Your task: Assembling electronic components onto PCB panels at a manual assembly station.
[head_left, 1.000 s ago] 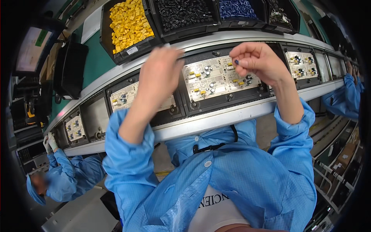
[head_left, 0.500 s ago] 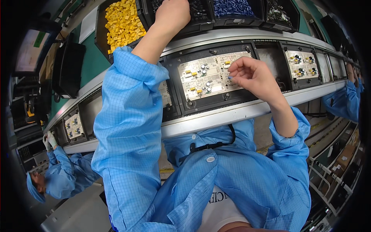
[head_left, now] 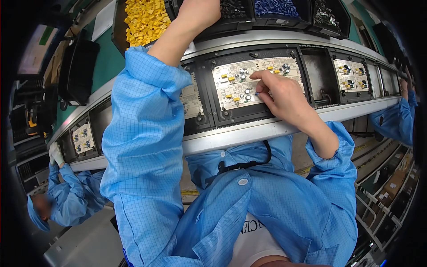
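My right hand (head_left: 284,95) is over a pale circuit board (head_left: 224,91) in a black frame, its thumb and fingers pinched on a small blue component (head_left: 257,94). The part is close to the board's surface; I cannot tell whether it touches. Yellow block-shaped parts (head_left: 229,96) and dark round capacitors (head_left: 247,91) stand on the board. At the top edge, my left hand (head_left: 201,12) reaches over a black bin (head_left: 233,26) of small dark parts. Its fingers are cut off by the picture's edge, so their grip is hidden.
A bin of yellow parts (head_left: 146,20) stands left of my left hand; blue parts (head_left: 275,8) and metallic parts (head_left: 324,15) fill bins to the right. More boards (head_left: 351,74) sit along the metal-edged line (head_left: 240,135). A gloved co-worker (head_left: 66,196) is at the far left.
My right hand has lowered and turned toward the board's middle with the blue component. The board and bins appear shifted slightly right in view. My left hand stays at the bins.
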### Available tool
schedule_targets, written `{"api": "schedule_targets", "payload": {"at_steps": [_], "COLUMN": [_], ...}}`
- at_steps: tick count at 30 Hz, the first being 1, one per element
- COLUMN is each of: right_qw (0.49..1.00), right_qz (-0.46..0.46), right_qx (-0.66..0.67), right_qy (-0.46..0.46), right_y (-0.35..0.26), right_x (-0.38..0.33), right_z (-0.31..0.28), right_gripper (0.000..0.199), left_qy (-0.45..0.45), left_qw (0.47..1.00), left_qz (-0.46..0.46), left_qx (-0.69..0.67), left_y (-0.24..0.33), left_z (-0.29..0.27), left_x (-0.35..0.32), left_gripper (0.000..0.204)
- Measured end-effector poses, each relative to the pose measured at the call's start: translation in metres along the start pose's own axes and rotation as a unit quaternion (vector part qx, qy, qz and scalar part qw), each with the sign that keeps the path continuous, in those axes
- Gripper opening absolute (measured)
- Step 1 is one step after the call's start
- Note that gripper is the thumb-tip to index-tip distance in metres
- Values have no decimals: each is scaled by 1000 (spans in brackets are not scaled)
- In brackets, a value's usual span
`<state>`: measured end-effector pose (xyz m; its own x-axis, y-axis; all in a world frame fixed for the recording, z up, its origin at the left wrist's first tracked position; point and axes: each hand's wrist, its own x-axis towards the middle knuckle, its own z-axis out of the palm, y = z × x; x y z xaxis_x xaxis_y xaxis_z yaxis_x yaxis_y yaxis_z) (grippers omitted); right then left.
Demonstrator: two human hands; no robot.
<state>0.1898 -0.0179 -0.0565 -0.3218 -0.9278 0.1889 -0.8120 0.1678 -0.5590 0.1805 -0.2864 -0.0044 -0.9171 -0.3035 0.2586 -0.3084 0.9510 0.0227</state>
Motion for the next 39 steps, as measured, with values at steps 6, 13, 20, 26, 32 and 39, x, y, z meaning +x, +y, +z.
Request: {"api": "schedule_targets", "payload": {"at_steps": [6, 13, 20, 26, 32, 39], "right_qw": [999, 993, 999, 891, 931, 946], "right_qz": [-23, -46, 18, 147, 227, 160], "right_qx": [-30, -110, 11, -215, -163, -119], "right_qy": [4, -18, -41, 373, 236, 256], "right_y": [-2, -10, -5, 130, 150, 142], "right_x": [6, 13, 15, 90, 137, 142], "right_z": [6, 7, -11, -117, -115, -96], "right_gripper": [46, 46, 38, 57, 75, 57], "left_qy": [-19, -30, 313, 112, 79, 91], "left_qw": [998, 998, 945, 978, 978, 977], "left_qz": [56, 58, 15, -169, -188, -192], "left_qx": [-28, -8, 89, -48, -29, -27], "left_y": [-7, -2, -27, -48, -53, -72], "left_z": [-10, -15, -16, -16, -25, -20], "left_x": [-7, -13, -42, -26, -27, -38], "left_gripper": [23, 18, 40, 56, 64, 62]}}
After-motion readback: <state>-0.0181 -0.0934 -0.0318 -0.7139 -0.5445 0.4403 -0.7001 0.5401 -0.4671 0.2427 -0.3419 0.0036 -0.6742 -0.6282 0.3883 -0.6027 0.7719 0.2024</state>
